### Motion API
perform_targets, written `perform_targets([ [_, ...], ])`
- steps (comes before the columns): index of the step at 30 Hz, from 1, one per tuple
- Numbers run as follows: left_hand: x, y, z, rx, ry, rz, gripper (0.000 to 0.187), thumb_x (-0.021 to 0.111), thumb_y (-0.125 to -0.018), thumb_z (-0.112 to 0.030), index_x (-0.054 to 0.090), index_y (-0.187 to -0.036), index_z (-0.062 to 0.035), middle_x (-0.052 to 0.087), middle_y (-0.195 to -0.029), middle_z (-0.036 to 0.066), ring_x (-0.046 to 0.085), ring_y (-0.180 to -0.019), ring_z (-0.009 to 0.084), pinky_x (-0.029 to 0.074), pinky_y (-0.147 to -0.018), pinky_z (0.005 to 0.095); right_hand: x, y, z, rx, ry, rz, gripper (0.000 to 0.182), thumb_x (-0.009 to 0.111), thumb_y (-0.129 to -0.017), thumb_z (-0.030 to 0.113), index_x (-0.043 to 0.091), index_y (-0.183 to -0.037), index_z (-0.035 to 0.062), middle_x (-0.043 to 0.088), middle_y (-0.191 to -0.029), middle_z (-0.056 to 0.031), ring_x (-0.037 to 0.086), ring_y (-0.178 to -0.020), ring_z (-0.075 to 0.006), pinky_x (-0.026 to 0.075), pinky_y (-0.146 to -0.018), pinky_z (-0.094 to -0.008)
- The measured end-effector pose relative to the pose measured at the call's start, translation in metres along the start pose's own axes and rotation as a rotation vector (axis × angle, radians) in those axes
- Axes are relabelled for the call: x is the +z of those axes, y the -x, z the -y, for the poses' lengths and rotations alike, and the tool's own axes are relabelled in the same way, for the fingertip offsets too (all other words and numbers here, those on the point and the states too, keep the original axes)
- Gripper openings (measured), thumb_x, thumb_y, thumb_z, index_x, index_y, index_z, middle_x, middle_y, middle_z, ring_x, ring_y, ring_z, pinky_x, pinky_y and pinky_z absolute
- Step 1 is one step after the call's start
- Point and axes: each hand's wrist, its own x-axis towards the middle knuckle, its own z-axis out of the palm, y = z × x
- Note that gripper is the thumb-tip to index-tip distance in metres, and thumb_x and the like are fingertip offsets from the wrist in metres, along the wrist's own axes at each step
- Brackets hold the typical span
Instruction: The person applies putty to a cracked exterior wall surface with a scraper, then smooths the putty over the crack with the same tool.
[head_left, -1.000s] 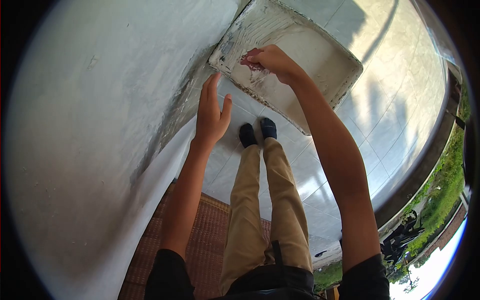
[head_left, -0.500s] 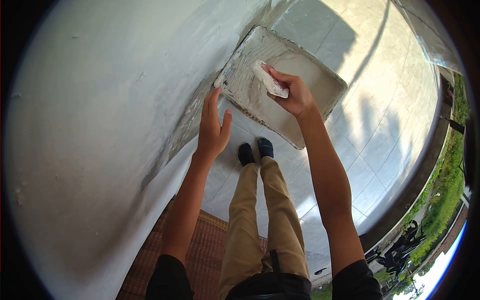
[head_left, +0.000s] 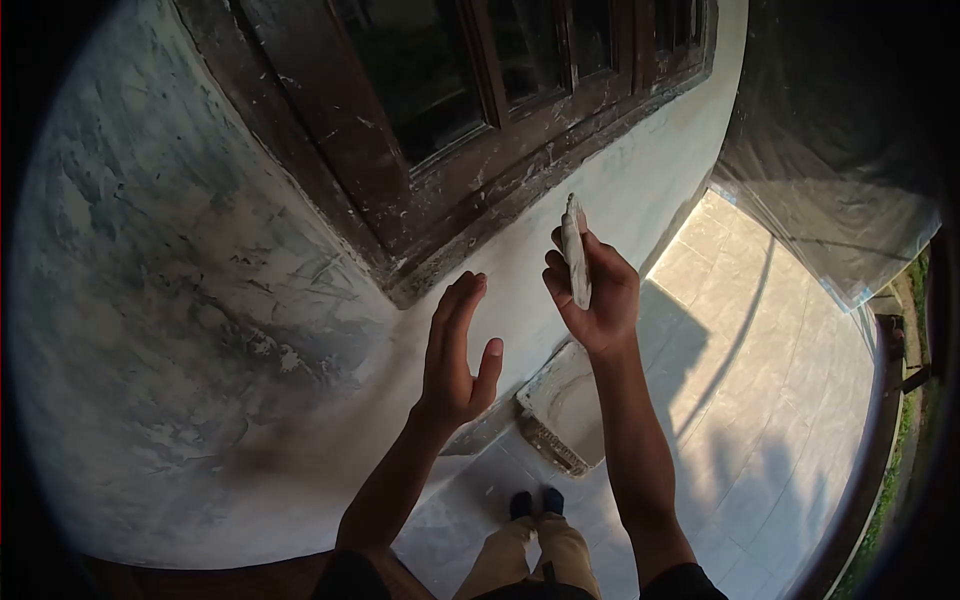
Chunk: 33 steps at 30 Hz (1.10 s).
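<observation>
My right hand (head_left: 605, 290) grips a flat tool coated in whitish paste (head_left: 575, 255), seen nearly edge-on, in front of the wall below the window. My left hand (head_left: 460, 350) is raised near the wall, fingers apart from the thumb, with nothing in it. A shallow tray (head_left: 545, 440) smeared with pale paste lies on the floor below, partly hidden by my right forearm. The wall (head_left: 270, 330) at the left shows patchy grey and white plaster.
A dark brown window frame (head_left: 440, 200) with glass panes spans the upper middle. Translucent plastic sheeting (head_left: 830, 180) hangs at the upper right. Pale floor tiles (head_left: 760, 350) lie sunlit at the right. My feet (head_left: 537, 502) stand near the tray.
The view has tilted up to the window and wall. My right hand has lifted the coated tool away from the tray and turned it upright. My left hand has also risen.
</observation>
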Motion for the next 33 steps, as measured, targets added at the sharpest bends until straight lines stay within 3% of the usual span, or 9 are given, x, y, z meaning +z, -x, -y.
perform_targets([
  [1, -0.023, -0.015, -0.008, 0.045, -0.033, -0.052, 0.052, 0.051, -0.096, -0.013, 0.041, -0.144, 0.0053, 0.048, -0.144, 0.024, 0.044, -0.138, 0.0376, 0.034, -0.115, 0.048, 0.021, -0.009, 0.004, 0.002, 0.004, 0.073, 0.022, 0.05, -0.101, 0.016, 0.056, -0.116, 0.002, 0.058, -0.095, -0.005, 0.045, -0.071, -0.0136, 0.038, -0.062, -0.028],
  [2, -0.046, -0.028, -0.017, 0.072, -0.087, -0.1, 0.052, 0.051, -0.096, -0.013, 0.041, -0.144, 0.0053, 0.048, -0.144, 0.024, 0.044, -0.138, 0.0376, 0.034, -0.115, 0.048, 0.045, -0.016, 0.006, -0.011, 0.079, 0.186, 0.027, 0.049, -0.101, 0.013, 0.056, -0.124, 0.0021, 0.064, -0.106, -0.0066, 0.059, -0.086, -0.0149, 0.047, -0.073, -0.0286],
  [4, -0.092, -0.052, -0.037, 0.135, -0.197, -0.164, 0.052, 0.051, -0.096, -0.012, 0.041, -0.144, 0.0052, 0.048, -0.143, 0.024, 0.044, -0.138, 0.0375, 0.034, -0.115, 0.0478, 0.107, -0.021, 0.007, -0.064, 0.198, 0.184, 0.034, 0.05, -0.101, 0.011, 0.054, -0.133, 0.0016, 0.066, -0.12, -0.0082, 0.064, -0.108, -0.0173, 0.052, -0.091, -0.0322],
  [6, -0.137, -0.065, -0.05, 0.166, -0.321, -0.266, 0.051, 0.05, -0.097, -0.015, 0.042, -0.143, 0.0049, 0.049, -0.143, 0.023, 0.044, -0.138, 0.0367, 0.034, -0.115, 0.0471, 0.148, -0.036, 0.005, -0.065, 0.341, 0.389, 0.036, 0.056, -0.099, 0.01, 0.054, -0.133, -0.0001, 0.064, -0.123, -0.0093, 0.062, -0.116, -0.0185, 0.049, -0.101, -0.0349],
  [15, -0.318, -0.075, -0.09, 0.267, -0.803, -0.582, 0.05, 0.049, -0.103, -0.026, 0.043, -0.144, 0.0012, 0.05, -0.143, 0.02, 0.046, -0.136, 0.0361, 0.035, -0.113, 0.0474, 0.316, -0.064, -0.062, -0.335, 0.785, 0.625, 0.036, 0.067, -0.097, 0.017, 0.061, -0.127, -0.0032, 0.068, -0.113, -0.0078, 0.063, -0.103, -0.0121, 0.047, -0.094, -0.0286],
  [20, -0.383, -0.073, -0.092, 0.207, -0.918, -0.678, 0.048, 0.049, -0.102, -0.023, 0.044, -0.145, -0.0019, 0.049, -0.145, 0.018, 0.044, -0.138, 0.0345, 0.034, -0.115, 0.0475, 0.382, -0.071, -0.087, -0.534, 1.109, 0.702, 0.038, 0.072, -0.093, 0.02, 0.065, -0.123, -0.0035, 0.07, -0.105, -0.0084, 0.063, -0.092, -0.0104, 0.049, -0.085, -0.0265],
  [24, -0.406, -0.068, -0.091, 0.225, -0.956, -0.699, 0.048, 0.051, -0.101, -0.019, 0.044, -0.145, -0.0021, 0.048, -0.146, 0.018, 0.043, -0.139, 0.0342, 0.03, -0.117, 0.0482, 0.418, -0.077, -0.111, -0.588, 1.119, 0.821, 0.04, 0.072, -0.093, 0.022, 0.065, -0.123, -0.0039, 0.071, -0.101, -0.0089, 0.065, -0.087, -0.0115, 0.051, -0.08, -0.0269],
  [31, -0.411, -0.065, -0.084, 0.257, -1.065, -0.658, 0.05, 0.05, -0.1, -0.018, 0.041, -0.146, -0.0024, 0.047, -0.147, 0.016, 0.04, -0.141, 0.0349, 0.02, -0.12, 0.0562, 0.44, -0.084, -0.131, -0.642, 1.173, 0.824, 0.04, 0.072, -0.093, 0.022, 0.065, -0.122, -0.0044, 0.072, -0.101, -0.009, 0.065, -0.086, -0.0118, 0.051, -0.079, -0.0267],
  [33, -0.412, -0.064, -0.083, 0.266, -1.071, -0.661, 0.052, 0.053, -0.096, -0.017, 0.042, -0.145, -0.0016, 0.048, -0.146, 0.017, 0.041, -0.14, 0.0355, 0.022, -0.119, 0.0565, 0.443, -0.08, -0.131, -0.67, 1.196, 0.81, 0.039, 0.071, -0.093, 0.021, 0.065, -0.122, -0.0041, 0.072, -0.101, -0.0095, 0.066, -0.086, -0.0121, 0.051, -0.078, -0.027],
])
